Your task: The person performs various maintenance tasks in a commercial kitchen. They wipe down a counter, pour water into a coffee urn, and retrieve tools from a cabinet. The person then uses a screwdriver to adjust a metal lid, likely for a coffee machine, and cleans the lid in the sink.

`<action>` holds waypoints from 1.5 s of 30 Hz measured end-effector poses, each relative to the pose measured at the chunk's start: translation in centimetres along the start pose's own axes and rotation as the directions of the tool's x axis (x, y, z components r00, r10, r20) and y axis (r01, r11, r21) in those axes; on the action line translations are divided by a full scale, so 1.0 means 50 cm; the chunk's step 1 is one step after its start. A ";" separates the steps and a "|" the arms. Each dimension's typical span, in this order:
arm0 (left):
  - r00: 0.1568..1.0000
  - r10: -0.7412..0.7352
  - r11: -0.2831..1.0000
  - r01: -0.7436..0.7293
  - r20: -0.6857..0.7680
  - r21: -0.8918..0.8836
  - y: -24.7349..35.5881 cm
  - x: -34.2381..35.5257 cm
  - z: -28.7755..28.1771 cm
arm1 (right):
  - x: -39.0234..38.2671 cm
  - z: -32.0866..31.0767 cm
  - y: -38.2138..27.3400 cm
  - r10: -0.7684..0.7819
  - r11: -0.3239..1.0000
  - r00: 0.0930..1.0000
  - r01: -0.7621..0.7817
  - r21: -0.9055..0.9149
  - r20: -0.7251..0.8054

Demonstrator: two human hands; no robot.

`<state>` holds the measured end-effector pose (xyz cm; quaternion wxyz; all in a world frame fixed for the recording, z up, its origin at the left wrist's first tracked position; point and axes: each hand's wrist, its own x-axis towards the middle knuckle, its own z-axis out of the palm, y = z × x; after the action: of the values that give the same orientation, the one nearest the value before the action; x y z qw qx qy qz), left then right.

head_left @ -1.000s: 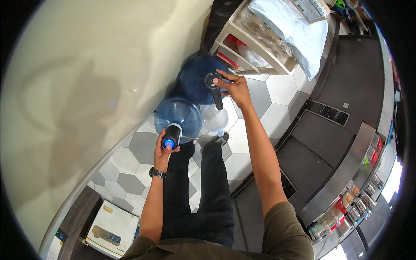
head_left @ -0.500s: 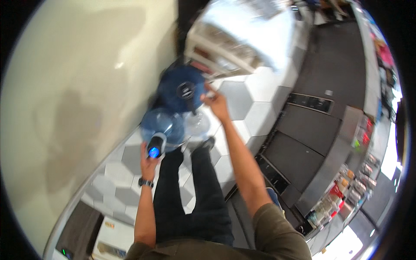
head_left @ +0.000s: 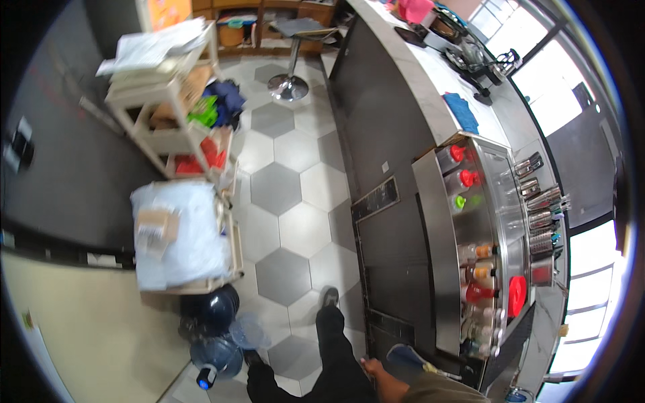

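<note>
My right hand (head_left: 371,365) hangs low beside my dark trousers, near the dark cabinet fronts. It is small and partly turned away, so I cannot make out its fingers or anything in them. My left hand is out of view. At the lower left, a clear blue water jug (head_left: 218,354) stands on the floor with a black cylindrical water pump (head_left: 206,378), lit blue at its end, on its top. Behind it is a dark blue water jug (head_left: 216,310). A smaller clear plastic container (head_left: 250,332) sits beside them, close to my left foot.
A cream cart (head_left: 191,290) carries a pale wrapped bundle; a shelf cart (head_left: 151,94) with papers and bags stands beyond. Dark cabinets (head_left: 396,248) line the right under a steel bottle rack (head_left: 440,255). A bar stool (head_left: 289,88) stands far ahead on hexagon tiles.
My view has swung up and right, away from the jugs. My left hand has left the pump and the view; my right hand has left the dark jug and dropped beside my leg.
</note>
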<state>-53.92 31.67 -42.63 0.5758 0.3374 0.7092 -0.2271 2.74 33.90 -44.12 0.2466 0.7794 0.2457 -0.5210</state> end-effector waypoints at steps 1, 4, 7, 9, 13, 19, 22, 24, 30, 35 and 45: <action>1.000 0.027 1.000 -0.027 0.004 0.003 0.090 0.004 0.004 | 0.044 -0.024 0.049 0.071 0.997 0.997 -0.071 0.007 0.006; 0.990 0.133 0.990 -0.130 -0.048 0.061 0.336 0.035 -0.062 | 0.110 -0.109 0.032 -0.132 0.984 0.991 0.133 0.119 -0.013; 0.971 0.225 0.968 -0.214 -0.077 0.128 0.568 0.046 -0.115 | 0.166 -0.323 -0.109 -0.148 0.930 0.987 0.158 0.332 -0.055; 0.964 0.261 0.952 -0.247 -0.060 0.181 0.699 0.034 -0.133 | 0.207 -0.476 -0.193 -0.292 0.878 0.927 0.357 0.319 -0.234; 0.935 0.344 0.928 -0.325 -0.086 0.185 0.882 0.062 -0.200 | 0.223 -0.818 -0.455 -0.413 0.815 0.805 0.535 0.221 -0.426; 0.957 0.269 0.957 -0.278 -0.110 -0.082 1.119 0.137 -0.305 | 0.336 -1.245 -0.848 -0.463 0.607 0.831 0.550 0.574 -0.308; 0.983 0.171 0.978 -0.178 -0.071 -0.106 1.239 0.173 -0.417 | 0.292 -1.472 -1.103 -0.486 0.424 0.845 0.450 0.786 -0.222; 0.982 0.180 0.978 -0.185 -0.061 -0.097 1.335 0.226 -0.513 | 0.297 -1.619 -1.257 -0.505 0.281 0.822 0.445 0.850 -0.263; 0.931 0.215 0.861 -0.322 -0.294 -0.393 1.862 0.357 -0.993 | 0.276 -2.056 -1.679 -0.512 0.047 0.764 0.482 0.875 -0.393; 0.656 0.348 0.353 -0.753 -0.669 -0.555 2.489 0.459 -1.502 | 0.268 -2.358 -1.957 -0.590 -0.206 0.692 0.370 0.906 -0.416; 0.449 0.151 0.307 -0.868 -0.881 -0.390 3.283 0.708 -2.000 | 0.441 -2.625 -2.279 -0.618 -0.467 0.699 0.042 0.883 -0.360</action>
<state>-2.64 220.25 -42.71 0.3763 0.3122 0.7110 0.5055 27.91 207.07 -35.26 -0.6261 0.3902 -0.0690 -0.6716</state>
